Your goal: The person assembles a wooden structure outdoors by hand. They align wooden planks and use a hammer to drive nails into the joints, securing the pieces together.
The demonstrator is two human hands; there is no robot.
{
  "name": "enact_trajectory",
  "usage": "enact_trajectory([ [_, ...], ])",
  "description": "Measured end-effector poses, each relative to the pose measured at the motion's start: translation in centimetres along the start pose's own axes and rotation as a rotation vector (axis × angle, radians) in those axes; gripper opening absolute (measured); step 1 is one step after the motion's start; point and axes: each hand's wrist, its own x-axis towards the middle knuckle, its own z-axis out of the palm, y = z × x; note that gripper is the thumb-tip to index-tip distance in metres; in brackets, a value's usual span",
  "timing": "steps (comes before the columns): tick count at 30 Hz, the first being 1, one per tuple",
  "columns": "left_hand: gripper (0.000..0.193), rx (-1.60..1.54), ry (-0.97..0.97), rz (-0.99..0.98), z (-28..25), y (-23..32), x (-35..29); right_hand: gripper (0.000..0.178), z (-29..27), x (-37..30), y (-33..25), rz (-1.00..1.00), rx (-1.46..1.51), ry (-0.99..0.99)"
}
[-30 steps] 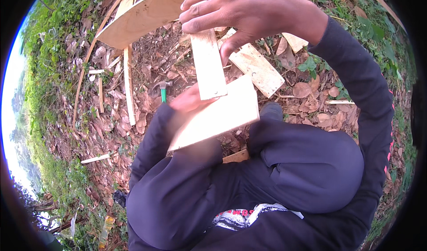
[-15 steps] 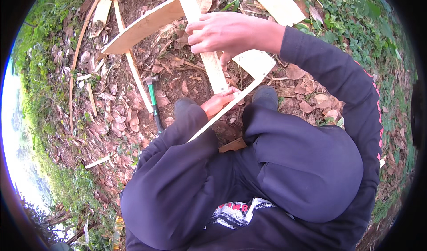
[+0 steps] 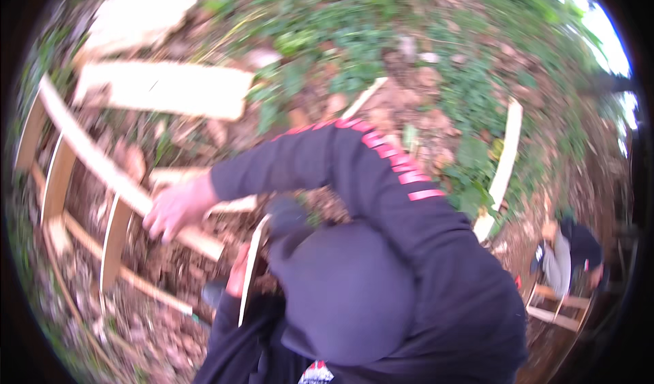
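Note:
My right hand (image 3: 178,207) lies across a long pale wooden rail (image 3: 102,163), its fingers bent over the wood near the rail's near end. Low beside that end is my left hand (image 3: 238,272), closed at a thin wooden board (image 3: 252,265) seen nearly edge-on. The board hides most of the left fingers. Several crosswise slats (image 3: 116,241) join the long rail to a second, thinner rail (image 3: 146,285), like a ladder frame on the ground. Motion blurs the picture.
A wide board (image 3: 163,89) and a rough pale slab (image 3: 139,18) lie beyond the frame. A long strip (image 3: 507,152) rests among green plants to the right. Farther right, another person (image 3: 579,248) bends by a small wooden frame (image 3: 558,312). Dry leaves cover the ground.
The view has swung to the right, bringing the other person into sight and shifting the frame leftward. My right hand stays on the rail and my left stays by the thin board.

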Motion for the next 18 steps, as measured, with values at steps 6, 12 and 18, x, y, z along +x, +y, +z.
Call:
enact_trajectory([
  [6,0.033,0.117,0.148,-0.028,-1.9,-0.6,3.0,0.041,-9.2,-5.8,-8.4,0.978,0.459,0.148],
  [12,0.034,0.246,0.244,0.030,-2.3,-2.3,1.4,0.041,-8.4,-11.0,-20.6,1.000,0.850,0.326],
  [18,0.038,1.041,0.020,-0.038,3.6,8.8,-4.4,0.018,-6.5,-9.7,-20.7,1.092,0.863,0.272],
])
